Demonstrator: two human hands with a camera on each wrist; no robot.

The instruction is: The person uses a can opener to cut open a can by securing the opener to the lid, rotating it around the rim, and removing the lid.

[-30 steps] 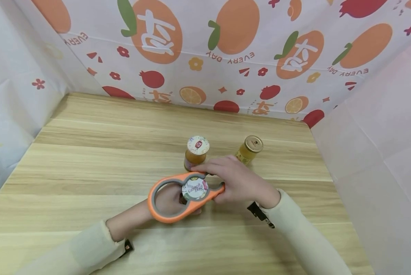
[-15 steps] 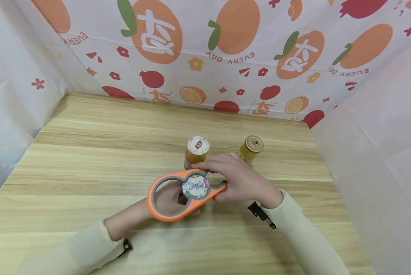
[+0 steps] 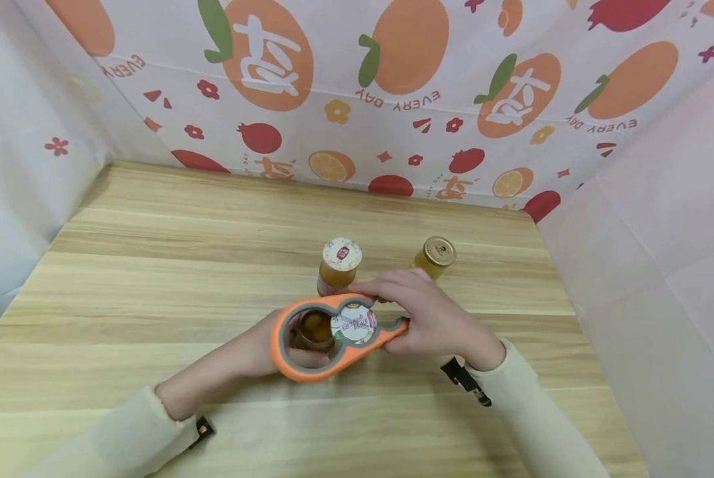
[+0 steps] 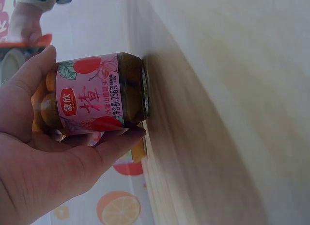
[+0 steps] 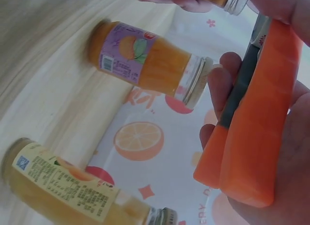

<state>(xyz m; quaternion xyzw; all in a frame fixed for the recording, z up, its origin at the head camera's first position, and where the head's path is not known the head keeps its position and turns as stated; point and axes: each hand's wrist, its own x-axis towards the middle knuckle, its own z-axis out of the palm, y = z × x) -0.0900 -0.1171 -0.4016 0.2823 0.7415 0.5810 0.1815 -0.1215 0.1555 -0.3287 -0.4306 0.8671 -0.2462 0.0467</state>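
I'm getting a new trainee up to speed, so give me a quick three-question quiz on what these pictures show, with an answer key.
1. Multiple choice: What does the right hand hold? A) a knife; B) the orange opener; C) a towel.
2. True or false: The left hand grips the pink-labelled jar, whose mouth is uncovered.
3. Short answer: In the head view, which is further right, the gold-lidded jar or the purple-labelled jar?

Key:
1. B.
2. True; a printed lid sits in the smaller ring of the orange opener.
3. The gold-lidded jar.
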